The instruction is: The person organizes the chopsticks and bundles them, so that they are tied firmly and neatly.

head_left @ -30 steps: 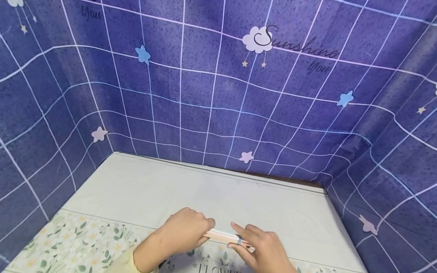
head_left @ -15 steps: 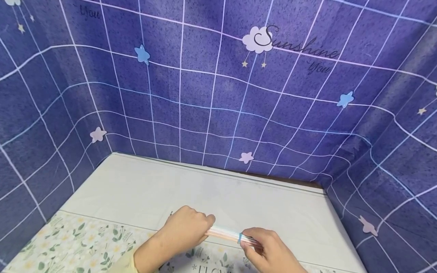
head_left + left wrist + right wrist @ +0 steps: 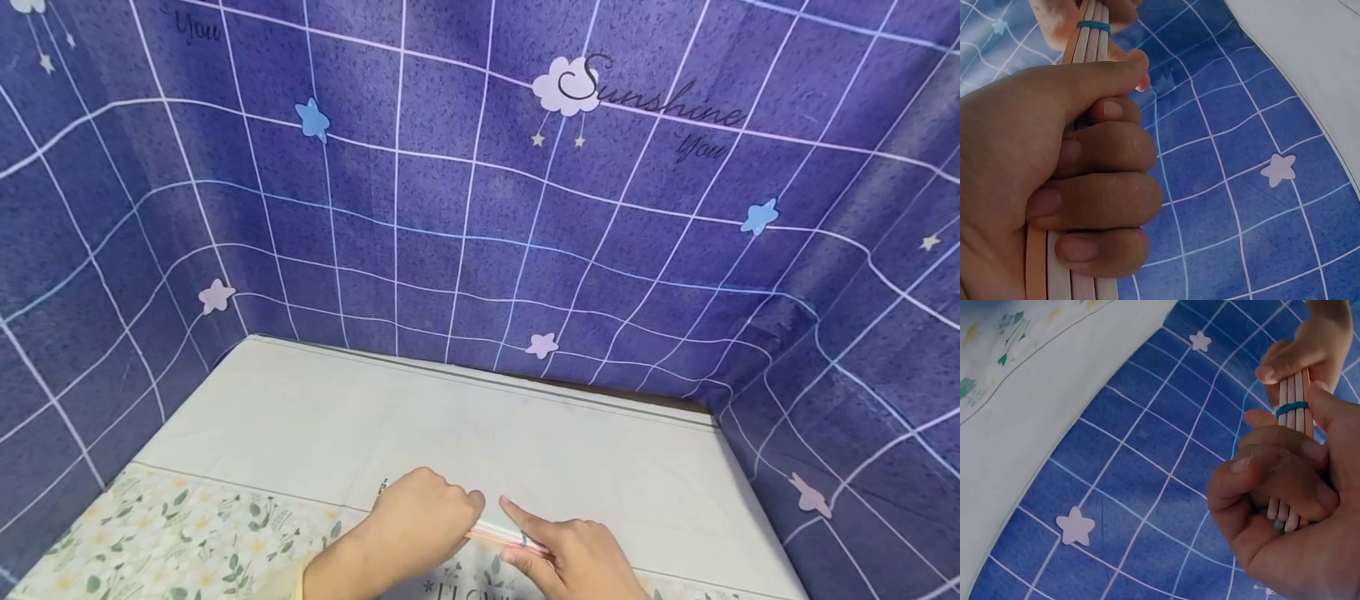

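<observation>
Both hands hold a bundle of slim, pencil-like sticks [image 3: 495,530] in orange, white and pink above the table. A teal elastic band [image 3: 1292,409] goes round the bundle near its right end. My left hand [image 3: 427,512] grips the other part, its fingers curled round the sticks [image 3: 1094,44] in the left wrist view. At the banded end, my right hand [image 3: 581,554] has its thumb by the band and its index finger stretched out; in the right wrist view its other fingers curl about the stick ends. Those fingers partly hide the ends, so the sticks' exact kind is unclear.
Below the hands lies a white tabletop [image 3: 322,417] with a floral cloth print [image 3: 187,533] along its near side. A purple-blue gridded curtain [image 3: 465,208] with stars and clouds encloses the back and both sides. A pale yellow sleeve [image 3: 285,581] covers the left forearm.
My right hand closed further over the banded end half a second ago, and now its index finger is stretched out again. Both hands and the bundle have shifted slightly down and inward.
</observation>
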Action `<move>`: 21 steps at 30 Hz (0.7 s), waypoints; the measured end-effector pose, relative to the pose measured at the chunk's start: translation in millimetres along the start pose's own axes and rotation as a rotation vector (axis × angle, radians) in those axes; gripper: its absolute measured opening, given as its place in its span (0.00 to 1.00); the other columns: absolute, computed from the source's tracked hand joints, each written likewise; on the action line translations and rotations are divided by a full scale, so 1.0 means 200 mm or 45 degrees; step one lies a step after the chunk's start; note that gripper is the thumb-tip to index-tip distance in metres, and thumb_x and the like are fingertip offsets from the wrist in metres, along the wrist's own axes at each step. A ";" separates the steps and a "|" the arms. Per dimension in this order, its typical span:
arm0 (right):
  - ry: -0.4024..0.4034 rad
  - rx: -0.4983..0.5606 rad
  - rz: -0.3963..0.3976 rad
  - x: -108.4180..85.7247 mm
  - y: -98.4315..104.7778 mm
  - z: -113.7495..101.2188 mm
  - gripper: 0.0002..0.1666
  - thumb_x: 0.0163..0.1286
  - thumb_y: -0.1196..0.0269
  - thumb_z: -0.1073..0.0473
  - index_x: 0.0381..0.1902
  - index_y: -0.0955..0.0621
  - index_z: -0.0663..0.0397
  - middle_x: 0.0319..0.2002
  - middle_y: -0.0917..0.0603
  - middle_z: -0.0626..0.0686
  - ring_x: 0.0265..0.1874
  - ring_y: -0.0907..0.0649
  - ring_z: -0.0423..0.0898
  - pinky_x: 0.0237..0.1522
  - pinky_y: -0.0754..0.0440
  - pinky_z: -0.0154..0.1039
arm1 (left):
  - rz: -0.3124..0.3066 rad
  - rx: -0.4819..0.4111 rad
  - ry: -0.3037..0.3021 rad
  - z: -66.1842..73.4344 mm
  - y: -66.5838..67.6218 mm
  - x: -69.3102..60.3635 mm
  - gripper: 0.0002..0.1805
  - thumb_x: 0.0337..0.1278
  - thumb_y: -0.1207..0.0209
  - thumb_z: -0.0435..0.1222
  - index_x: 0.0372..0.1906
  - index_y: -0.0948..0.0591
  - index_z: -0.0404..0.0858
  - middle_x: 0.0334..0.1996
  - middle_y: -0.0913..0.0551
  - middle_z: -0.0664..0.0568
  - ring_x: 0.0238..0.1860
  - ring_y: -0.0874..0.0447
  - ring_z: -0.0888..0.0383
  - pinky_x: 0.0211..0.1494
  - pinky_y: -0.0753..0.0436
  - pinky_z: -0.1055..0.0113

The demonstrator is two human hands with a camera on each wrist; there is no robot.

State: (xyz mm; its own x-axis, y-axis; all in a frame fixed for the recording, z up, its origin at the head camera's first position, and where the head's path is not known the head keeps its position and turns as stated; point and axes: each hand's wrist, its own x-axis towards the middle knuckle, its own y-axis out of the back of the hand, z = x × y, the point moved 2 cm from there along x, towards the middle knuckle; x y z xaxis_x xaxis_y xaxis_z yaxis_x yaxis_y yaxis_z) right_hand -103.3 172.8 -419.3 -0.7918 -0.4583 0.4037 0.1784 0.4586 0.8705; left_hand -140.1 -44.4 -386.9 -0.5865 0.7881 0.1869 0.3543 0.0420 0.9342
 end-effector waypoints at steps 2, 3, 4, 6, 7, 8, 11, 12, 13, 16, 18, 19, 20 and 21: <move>-0.007 -0.049 -0.002 0.00 0.00 -0.01 0.28 0.72 0.34 0.36 0.66 0.16 0.33 0.16 0.46 0.24 0.17 0.54 0.19 0.19 0.43 0.19 | 0.008 0.017 -0.001 0.01 0.00 0.01 0.14 0.61 0.29 0.50 0.26 0.19 0.50 0.13 0.21 0.63 0.12 0.42 0.68 0.17 0.34 0.77; -0.014 -0.062 -0.004 0.00 0.00 -0.01 0.29 0.71 0.34 0.35 0.66 0.16 0.33 0.16 0.45 0.25 0.17 0.53 0.19 0.19 0.42 0.20 | 0.010 0.025 -0.001 0.01 0.00 0.01 0.14 0.60 0.29 0.51 0.26 0.19 0.50 0.13 0.22 0.63 0.12 0.42 0.68 0.17 0.34 0.76; -0.027 -0.064 -0.006 0.00 0.00 -0.01 0.29 0.71 0.34 0.34 0.67 0.16 0.33 0.16 0.44 0.25 0.16 0.52 0.20 0.19 0.42 0.20 | 0.013 0.021 0.001 0.01 0.00 0.01 0.14 0.60 0.29 0.51 0.27 0.19 0.50 0.13 0.22 0.63 0.12 0.42 0.68 0.17 0.34 0.76; -0.037 -0.039 0.000 0.01 0.01 -0.01 0.30 0.71 0.34 0.34 0.67 0.17 0.35 0.16 0.43 0.25 0.16 0.49 0.20 0.20 0.41 0.20 | 0.023 0.006 0.006 0.00 0.00 0.01 0.14 0.60 0.29 0.51 0.27 0.19 0.50 0.14 0.20 0.63 0.12 0.41 0.68 0.17 0.33 0.76; -0.032 -0.012 0.015 0.01 0.01 -0.01 0.30 0.71 0.33 0.35 0.67 0.16 0.37 0.17 0.42 0.25 0.17 0.48 0.20 0.21 0.40 0.19 | 0.031 -0.009 0.009 0.00 0.00 0.02 0.14 0.60 0.29 0.51 0.27 0.19 0.50 0.14 0.20 0.63 0.12 0.40 0.69 0.17 0.32 0.76; -0.020 0.020 0.038 0.01 0.02 0.00 0.30 0.71 0.32 0.36 0.66 0.15 0.40 0.18 0.39 0.24 0.17 0.46 0.19 0.21 0.39 0.18 | 0.038 -0.024 0.010 0.00 0.00 0.02 0.14 0.59 0.28 0.51 0.28 0.19 0.50 0.15 0.19 0.63 0.12 0.39 0.69 0.18 0.31 0.76; 0.013 0.139 0.078 0.01 0.05 0.01 0.25 0.69 0.29 0.42 0.59 0.13 0.47 0.22 0.35 0.25 0.18 0.41 0.18 0.21 0.39 0.15 | 0.072 -0.050 0.013 -0.02 -0.01 0.02 0.15 0.56 0.26 0.52 0.28 0.20 0.50 0.16 0.18 0.63 0.13 0.35 0.70 0.19 0.29 0.76; 0.030 0.160 0.081 0.01 0.05 0.02 0.22 0.68 0.28 0.44 0.54 0.13 0.47 0.23 0.33 0.26 0.19 0.39 0.18 0.22 0.39 0.14 | 0.087 -0.060 0.014 -0.03 -0.02 0.02 0.15 0.56 0.26 0.51 0.27 0.20 0.50 0.16 0.18 0.63 0.13 0.35 0.70 0.19 0.28 0.76; 0.043 0.177 0.072 0.01 0.06 0.03 0.18 0.67 0.28 0.46 0.50 0.14 0.46 0.25 0.32 0.26 0.20 0.39 0.19 0.22 0.39 0.14 | 0.104 -0.064 0.014 -0.03 -0.02 0.02 0.16 0.56 0.26 0.51 0.26 0.21 0.50 0.15 0.19 0.63 0.13 0.35 0.70 0.19 0.29 0.75; 0.070 0.188 0.000 0.01 0.06 0.04 0.09 0.70 0.31 0.49 0.43 0.19 0.43 0.26 0.32 0.29 0.21 0.38 0.21 0.22 0.39 0.14 | 0.145 -0.068 0.011 -0.04 -0.03 0.02 0.16 0.56 0.27 0.50 0.25 0.22 0.51 0.14 0.21 0.63 0.13 0.39 0.70 0.18 0.31 0.75; 0.086 0.181 -0.040 0.02 0.05 0.04 0.07 0.74 0.34 0.50 0.41 0.21 0.41 0.27 0.29 0.30 0.23 0.35 0.22 0.25 0.36 0.15 | 0.162 -0.072 0.007 -0.04 -0.03 0.02 0.16 0.58 0.28 0.49 0.24 0.23 0.51 0.13 0.22 0.64 0.13 0.42 0.70 0.17 0.33 0.74; 0.095 0.178 -0.044 0.02 0.05 0.04 0.06 0.76 0.35 0.51 0.42 0.21 0.42 0.28 0.26 0.31 0.24 0.32 0.22 0.26 0.34 0.16 | 0.165 -0.077 0.004 -0.04 -0.03 0.02 0.16 0.58 0.29 0.49 0.24 0.23 0.51 0.13 0.22 0.64 0.13 0.42 0.70 0.17 0.34 0.74; 0.112 0.172 -0.041 0.01 0.05 0.04 0.05 0.77 0.35 0.51 0.42 0.20 0.43 0.30 0.23 0.32 0.26 0.29 0.22 0.28 0.31 0.16 | 0.167 -0.078 0.000 -0.04 -0.03 0.02 0.16 0.59 0.29 0.49 0.24 0.22 0.51 0.13 0.22 0.64 0.13 0.42 0.70 0.17 0.34 0.75; 0.128 0.163 -0.025 0.01 0.05 0.04 0.05 0.77 0.35 0.51 0.44 0.18 0.44 0.31 0.21 0.32 0.27 0.26 0.22 0.29 0.29 0.18 | 0.168 -0.075 -0.004 -0.04 -0.03 0.03 0.15 0.59 0.29 0.49 0.24 0.22 0.51 0.14 0.21 0.63 0.13 0.42 0.70 0.17 0.34 0.75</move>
State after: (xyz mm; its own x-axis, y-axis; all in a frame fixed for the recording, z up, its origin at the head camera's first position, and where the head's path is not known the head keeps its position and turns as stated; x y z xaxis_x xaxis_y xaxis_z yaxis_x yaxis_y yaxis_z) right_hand -108.1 181.5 -412.0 -0.7309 -0.5392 0.4184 0.0824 0.5388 0.8384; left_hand -150.3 -45.0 -388.8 -0.5356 0.7862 0.3085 0.3847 -0.0980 0.9178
